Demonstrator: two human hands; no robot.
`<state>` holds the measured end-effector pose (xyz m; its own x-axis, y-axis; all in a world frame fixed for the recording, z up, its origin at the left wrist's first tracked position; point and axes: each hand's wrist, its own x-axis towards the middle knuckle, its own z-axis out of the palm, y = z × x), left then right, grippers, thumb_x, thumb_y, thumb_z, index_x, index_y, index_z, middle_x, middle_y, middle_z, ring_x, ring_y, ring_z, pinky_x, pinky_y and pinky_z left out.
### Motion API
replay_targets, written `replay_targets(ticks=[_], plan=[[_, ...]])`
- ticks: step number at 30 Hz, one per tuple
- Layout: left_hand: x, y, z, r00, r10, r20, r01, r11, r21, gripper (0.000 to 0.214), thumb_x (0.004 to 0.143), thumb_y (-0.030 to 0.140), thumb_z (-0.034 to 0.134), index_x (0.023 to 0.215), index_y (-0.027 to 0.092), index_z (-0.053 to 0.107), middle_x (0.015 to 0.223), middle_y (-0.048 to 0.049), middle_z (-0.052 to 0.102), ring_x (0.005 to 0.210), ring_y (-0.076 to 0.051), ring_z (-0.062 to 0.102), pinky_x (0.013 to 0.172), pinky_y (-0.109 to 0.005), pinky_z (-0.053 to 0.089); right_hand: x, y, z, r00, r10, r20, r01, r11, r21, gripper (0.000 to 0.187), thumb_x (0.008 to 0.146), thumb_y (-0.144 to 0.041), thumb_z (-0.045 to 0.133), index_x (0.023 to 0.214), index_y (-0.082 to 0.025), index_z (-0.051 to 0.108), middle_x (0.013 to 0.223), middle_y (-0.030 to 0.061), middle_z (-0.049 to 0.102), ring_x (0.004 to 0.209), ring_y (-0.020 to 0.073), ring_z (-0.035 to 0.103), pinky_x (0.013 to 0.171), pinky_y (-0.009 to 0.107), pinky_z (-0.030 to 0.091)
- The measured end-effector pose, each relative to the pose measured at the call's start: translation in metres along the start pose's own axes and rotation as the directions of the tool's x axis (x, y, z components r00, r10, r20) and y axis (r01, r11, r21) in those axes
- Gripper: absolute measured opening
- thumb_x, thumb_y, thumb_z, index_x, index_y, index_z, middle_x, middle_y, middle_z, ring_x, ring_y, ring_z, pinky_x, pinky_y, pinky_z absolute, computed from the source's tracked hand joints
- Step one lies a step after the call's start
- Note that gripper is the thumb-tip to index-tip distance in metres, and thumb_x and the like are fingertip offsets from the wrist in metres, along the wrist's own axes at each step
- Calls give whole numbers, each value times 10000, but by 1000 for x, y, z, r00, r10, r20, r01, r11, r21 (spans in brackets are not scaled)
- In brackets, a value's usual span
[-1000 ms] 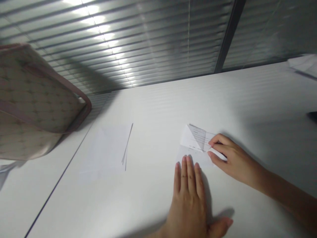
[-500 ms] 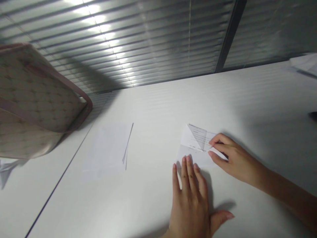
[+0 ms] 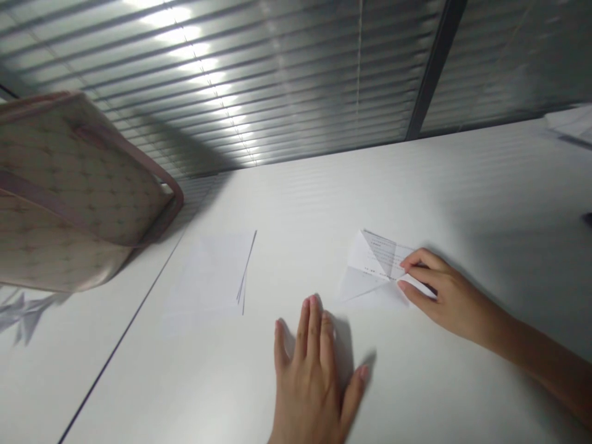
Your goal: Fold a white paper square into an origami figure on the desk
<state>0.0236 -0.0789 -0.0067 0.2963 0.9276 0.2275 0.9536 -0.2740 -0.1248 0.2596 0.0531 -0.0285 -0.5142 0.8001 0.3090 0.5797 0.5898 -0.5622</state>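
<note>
Slatted blinds (image 3: 231, 74) run behind a white table (image 3: 462, 185). The thumb and forefinger of my right hand (image 3: 448, 296) are pinched together on the tip of a folded paper (image 3: 372, 271), which lies flat on the table just left of my grip. It should handle as light, thin and soft, quick to slide or crease, so the pinched point or a firm fold looks the best place to hold. My left hand (image 3: 309, 382) rests open, fingers spread, on the table near the paper without touching it. Farther left of my grip lie a small stack of paper sheets (image 3: 208, 277) and a patterned bag (image 3: 69, 185).
</note>
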Motion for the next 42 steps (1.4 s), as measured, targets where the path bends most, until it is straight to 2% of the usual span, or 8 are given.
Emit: replay_targets(ticks=[5,7,10,17,35,39,40,42], plan=[[18,0,-12,995,94,-36,-97,988,-123,565,894,288,488,1363,-11,385,1472,-213,383,1404,-298,286,1127,-452,261,0,-2,1,1000,-5,-12,5,1000,-15,92,885,-190,533,839,-207,610,946,72,587,896,215,608,796,359,521],[28,1,-15,972,235,31,-226,957,-180,655,913,373,492,1441,36,301,1517,-148,327,1416,-260,267,1120,-379,304,1,-3,1,999,-9,-35,9,1000,-21,92,879,-176,533,845,-210,611,928,67,593,887,213,611,790,355,523],[38,2,-13,949,295,112,-261,933,-248,739,916,523,473,1471,80,268,1526,-116,309,1410,-249,284,1099,-348,348,2,-4,0,999,6,-51,-8,999,-34,94,874,-163,532,863,-214,610,908,58,596,861,205,620,775,342,525],[36,2,1,943,305,133,-264,929,-259,816,887,620,453,1458,58,299,1518,-135,313,1397,-276,309,1081,-366,366,2,-5,0,999,24,-33,-26,999,-40,76,880,-154,521,848,-187,582,900,70,571,858,208,605,786,352,512],[35,9,4,961,272,55,-259,949,-181,798,875,640,430,1453,97,342,1491,-127,374,1352,-292,392,1062,-386,369,4,-6,0,998,29,-60,-35,995,-93,62,882,-157,524,855,-194,565,900,71,578,852,202,611,775,351,518],[33,9,6,964,256,64,-240,951,-197,791,880,626,428,1471,113,308,1511,-113,337,1366,-290,369,1074,-383,361,-2,-12,-7,956,-117,-268,52,970,-238,204,857,-175,597,1058,-148,576,1065,123,604,1034,245,587,905,390,487],[32,9,6,966,251,70,-232,950,-208,788,884,626,421,1474,118,303,1515,-107,329,1372,-287,359,1081,-382,355,-6,-15,-9,946,-206,-252,127,947,-294,274,859,-158,598,1131,-134,570,1140,133,606,1114,253,557,974,402,447],[32,9,6,968,236,82,-211,949,-233,776,895,634,389,1480,134,289,1524,-87,312,1384,-273,338,1097,-373,339,-14,-23,-13,916,-398,-53,354,862,-363,346,887,-109,545,1231,-148,557,1250,90,612,1224,232,499,1093,402,328]])
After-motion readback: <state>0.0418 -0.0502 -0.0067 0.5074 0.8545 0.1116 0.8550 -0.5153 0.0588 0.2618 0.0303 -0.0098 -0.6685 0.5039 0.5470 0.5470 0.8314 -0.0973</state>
